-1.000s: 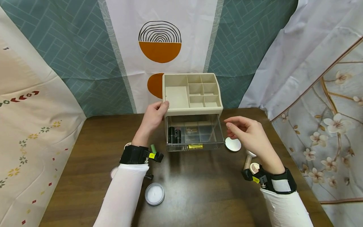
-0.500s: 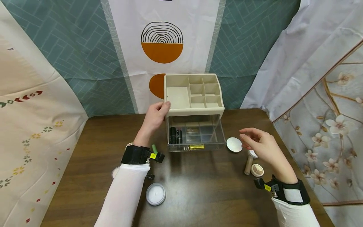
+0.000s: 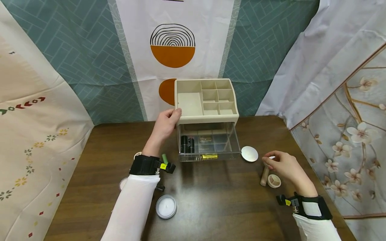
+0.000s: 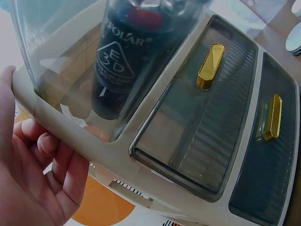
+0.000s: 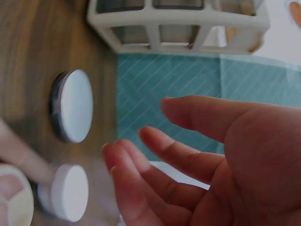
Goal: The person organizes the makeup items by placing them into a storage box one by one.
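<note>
My left hand grips the upper left edge of a cream cosmetics organizer, thumb on the rim and fingers curled at its side. The organizer's clear top drawer is pulled out, with two dark tubes at its left; lettering on one tube shows in the left wrist view. My right hand hovers at the right, its loosely bent fingers apart and holding nothing. Below it lie a beige stick, a small white round piece beside the stick's end, and a round sectioned palette.
A round white-topped compact lies right of the drawer. Nearer on the wooden table stands a round lidded jar. Around the left forearm are a green stick and partly hidden round items. Fabric hangs behind and at both sides.
My right hand has moved away from the drawer, rightward and toward me, to above the beige stick. The left hand keeps its hold on the organizer, and the drawer stays out.
</note>
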Tool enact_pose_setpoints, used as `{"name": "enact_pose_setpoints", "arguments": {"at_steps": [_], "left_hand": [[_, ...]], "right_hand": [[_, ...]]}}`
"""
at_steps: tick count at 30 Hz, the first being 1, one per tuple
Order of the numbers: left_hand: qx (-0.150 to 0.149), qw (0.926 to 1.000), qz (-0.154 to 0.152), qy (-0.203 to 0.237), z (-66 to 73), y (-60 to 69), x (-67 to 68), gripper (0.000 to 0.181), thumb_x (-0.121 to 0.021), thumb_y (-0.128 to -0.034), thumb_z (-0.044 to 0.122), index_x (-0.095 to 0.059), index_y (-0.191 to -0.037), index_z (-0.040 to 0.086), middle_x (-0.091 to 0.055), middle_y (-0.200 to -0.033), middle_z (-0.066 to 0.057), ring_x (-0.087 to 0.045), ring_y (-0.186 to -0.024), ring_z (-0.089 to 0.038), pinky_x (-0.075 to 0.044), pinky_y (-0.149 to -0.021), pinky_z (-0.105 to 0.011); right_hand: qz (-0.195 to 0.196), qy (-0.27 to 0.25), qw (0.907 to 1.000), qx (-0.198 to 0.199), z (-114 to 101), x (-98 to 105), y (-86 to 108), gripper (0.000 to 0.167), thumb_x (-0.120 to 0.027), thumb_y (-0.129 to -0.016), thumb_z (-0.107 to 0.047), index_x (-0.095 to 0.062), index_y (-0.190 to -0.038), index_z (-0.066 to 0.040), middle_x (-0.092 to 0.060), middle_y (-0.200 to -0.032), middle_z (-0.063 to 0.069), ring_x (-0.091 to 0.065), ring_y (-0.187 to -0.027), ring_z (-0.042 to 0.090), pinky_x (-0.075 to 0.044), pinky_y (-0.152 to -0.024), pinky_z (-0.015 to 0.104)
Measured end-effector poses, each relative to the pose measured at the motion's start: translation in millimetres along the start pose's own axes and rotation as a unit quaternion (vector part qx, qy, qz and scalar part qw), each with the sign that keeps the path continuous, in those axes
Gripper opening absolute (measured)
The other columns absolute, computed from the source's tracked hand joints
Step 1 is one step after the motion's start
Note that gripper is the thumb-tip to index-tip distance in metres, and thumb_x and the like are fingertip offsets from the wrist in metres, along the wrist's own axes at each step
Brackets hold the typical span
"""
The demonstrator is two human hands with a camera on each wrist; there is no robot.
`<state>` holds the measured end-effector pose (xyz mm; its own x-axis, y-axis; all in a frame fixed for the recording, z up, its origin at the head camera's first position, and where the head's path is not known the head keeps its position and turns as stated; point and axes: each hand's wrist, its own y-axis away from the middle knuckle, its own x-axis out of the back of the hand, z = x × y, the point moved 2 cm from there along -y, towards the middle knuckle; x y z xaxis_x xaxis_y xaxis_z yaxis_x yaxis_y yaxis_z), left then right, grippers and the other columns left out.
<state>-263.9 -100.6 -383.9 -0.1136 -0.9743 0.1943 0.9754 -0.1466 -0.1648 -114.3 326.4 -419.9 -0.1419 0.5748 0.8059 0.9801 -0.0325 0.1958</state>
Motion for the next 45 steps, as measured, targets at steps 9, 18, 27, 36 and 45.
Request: {"name": "enact_pose_setpoints", "arguments": {"at_steps": [9, 18, 27, 36, 45], "left_hand": [[0.002, 1.0000, 0.002, 0.009, -1.2, -1.5, 0.5, 0.045, -0.059, -0.1090, 0.041, -0.058, -0.080, 0.007, -0.048, -0.075, -0.006, -0.045, -0.069, -0.021, -0.036, -0.061, -0.031], [0.002, 1.0000, 0.000, 0.003, -0.7, 0.5, 0.1, 0.044, -0.057, -0.1095, 0.042, -0.059, -0.083, 0.007, -0.048, -0.079, -0.008, -0.046, -0.073, -0.022, -0.037, -0.063, -0.033], [0.003, 1.0000, -0.002, -0.002, -1.0, 2.0, -0.1, 0.044, -0.057, -0.1095, 0.042, -0.058, -0.082, 0.007, -0.047, -0.078, -0.008, -0.046, -0.073, -0.024, -0.037, -0.064, -0.034], [0.000, 1.0000, -0.002, -0.005, 1.0, 1.3, -0.3, 0.045, -0.057, -0.1095, 0.043, -0.058, -0.082, 0.007, -0.047, -0.079, -0.009, -0.046, -0.073, -0.024, -0.036, -0.064, -0.034], [-0.001, 1.0000, 0.000, -0.005, 1.8, 1.4, -1.1, 0.045, -0.057, -0.1095, 0.041, -0.058, -0.081, 0.007, -0.047, -0.077, -0.008, -0.045, -0.071, -0.023, -0.036, -0.063, -0.033]], "right_hand": [[-0.017, 0.028, 0.9991, -0.026, 23.0, -12.1, -7.1, 0.046, -0.066, -0.106, -0.038, -0.069, -0.124, 0.004, -0.076, -0.103, 0.018, -0.074, -0.085, 0.026, -0.052, -0.069, 0.039], [0.004, 0.069, 0.9973, -0.026, 27.5, -26.5, -11.2, 0.041, -0.073, -0.099, -0.029, -0.070, -0.119, 0.006, -0.073, -0.111, 0.027, -0.068, -0.092, 0.038, -0.054, -0.072, 0.048], [0.000, 0.085, 0.9949, -0.055, 26.1, -31.4, -12.3, 0.040, -0.073, -0.099, -0.028, -0.070, -0.119, 0.006, -0.071, -0.111, 0.028, -0.064, -0.085, 0.035, -0.051, -0.066, 0.044], [0.007, 0.085, 0.9956, -0.038, 19.8, -41.6, -15.5, 0.027, -0.074, -0.097, -0.020, -0.072, -0.111, 0.003, -0.072, -0.102, 0.023, -0.068, -0.085, 0.037, -0.055, -0.069, 0.053], [0.023, 0.092, 0.9952, -0.024, 18.6, -53.1, -17.3, 0.033, -0.082, -0.089, -0.018, -0.067, -0.110, 0.003, -0.071, -0.101, 0.022, -0.068, -0.092, 0.042, -0.054, -0.078, 0.061]]}}
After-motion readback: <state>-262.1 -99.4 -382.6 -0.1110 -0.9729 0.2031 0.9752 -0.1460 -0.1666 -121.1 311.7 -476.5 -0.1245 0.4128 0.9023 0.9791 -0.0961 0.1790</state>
